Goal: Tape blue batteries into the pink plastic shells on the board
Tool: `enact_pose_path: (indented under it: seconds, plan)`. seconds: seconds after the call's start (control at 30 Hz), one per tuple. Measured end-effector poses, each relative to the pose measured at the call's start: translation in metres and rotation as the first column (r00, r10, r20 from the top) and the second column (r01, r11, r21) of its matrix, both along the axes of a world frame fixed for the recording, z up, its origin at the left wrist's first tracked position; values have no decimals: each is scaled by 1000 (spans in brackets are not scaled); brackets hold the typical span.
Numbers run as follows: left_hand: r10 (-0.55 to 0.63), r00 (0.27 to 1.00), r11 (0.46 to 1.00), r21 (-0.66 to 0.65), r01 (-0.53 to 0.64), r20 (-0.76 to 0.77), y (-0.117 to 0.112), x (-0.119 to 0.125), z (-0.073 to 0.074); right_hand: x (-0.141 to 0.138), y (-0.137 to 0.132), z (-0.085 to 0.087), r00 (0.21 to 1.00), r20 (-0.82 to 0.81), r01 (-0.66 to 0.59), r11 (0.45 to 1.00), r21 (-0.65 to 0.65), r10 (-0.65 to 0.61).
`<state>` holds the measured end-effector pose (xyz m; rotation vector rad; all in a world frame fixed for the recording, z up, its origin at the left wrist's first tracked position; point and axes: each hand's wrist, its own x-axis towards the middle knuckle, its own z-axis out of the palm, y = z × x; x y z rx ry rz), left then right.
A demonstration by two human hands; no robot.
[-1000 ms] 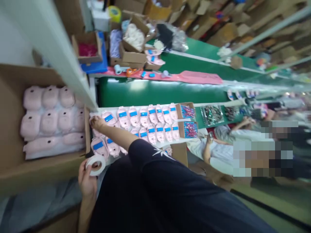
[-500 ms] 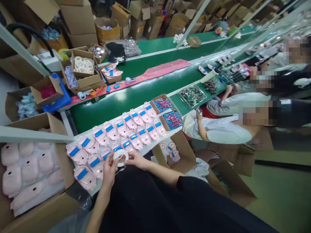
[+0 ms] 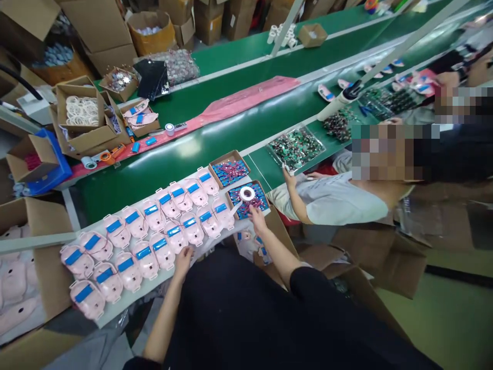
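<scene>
A white roll of tape (image 3: 247, 193) lies on the blue batteries with red wires in the nearer cardboard box (image 3: 265, 201), a loose tape end hanging at its left. Just below the roll is my right hand (image 3: 258, 221), its fingers slightly apart and holding nothing visible. My left hand (image 3: 184, 261) is at the front edge of the white board (image 3: 134, 295), close to the pink shells. Its fingers are curled together, and what they hold, if anything, is hidden. Two rows of pink plastic shells (image 3: 88, 300), each with a blue battery on it, cover the board.
A green conveyor belt (image 3: 185, 149) runs behind the board. A second battery box (image 3: 230, 169) adjoins the first. Circuit boards (image 3: 296, 148) lie in a clear tray near a co-worker's arm (image 3: 295, 195). A big carton (image 3: 54, 257) of pink shells stands at left.
The tape roll, earlier held between both hands, now lies on the battery box. My right hand has moved right with it; my left hand has come down beside the shells. The view has shifted right.
</scene>
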<state>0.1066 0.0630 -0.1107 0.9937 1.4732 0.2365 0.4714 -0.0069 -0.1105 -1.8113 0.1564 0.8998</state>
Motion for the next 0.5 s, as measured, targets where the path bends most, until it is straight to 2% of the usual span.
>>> enact_pose_path:
  seconds: [0.07, 0.13, 0.17, 0.2, 0.27, 0.3, 0.33, 0.43, 0.5]
  plan:
    - [-29, 1000, 999, -22, 29, -2, -7, 33, -6, -13, -24, -6, 988, 86, -123, 988, -91, 131]
    - [-49, 999, 999, -12, 48, -18, -10, 60, -11, -40, -47, -8, 937, 95, -330, 942, -63, 335]
    - [-52, 998, 999, 8, 52, -31, -10, 70, -13, -55, -53, -8, 880, 100, -465, 885, -20, 464]
    - [-51, 998, 998, 35, 53, -44, -9, 78, -15, -67, -52, -7, 795, 120, -601, 799, 14, 595]
    - [-49, 997, 994, 92, 55, -57, -9, 87, -16, -82, -32, -3, 580, 186, -804, 594, -24, 793]
    - [-51, 997, 992, 116, 57, -55, -10, 89, -15, -85, -14, -1, 506, 192, -843, 529, -99, 841]
    - [-54, 997, 989, 136, 60, -47, -11, 90, -14, -85, 6, 2, 465, 173, -849, 493, -190, 868]
    - [-55, 998, 981, 186, 57, -14, -19, 85, -10, -77, 55, 7, 448, 89, -812, 446, -375, 890]
    - [-46, 999, 977, 206, 46, -1, -24, 78, -8, -71, 63, 10, 435, 47, -813, 414, -410, 899]
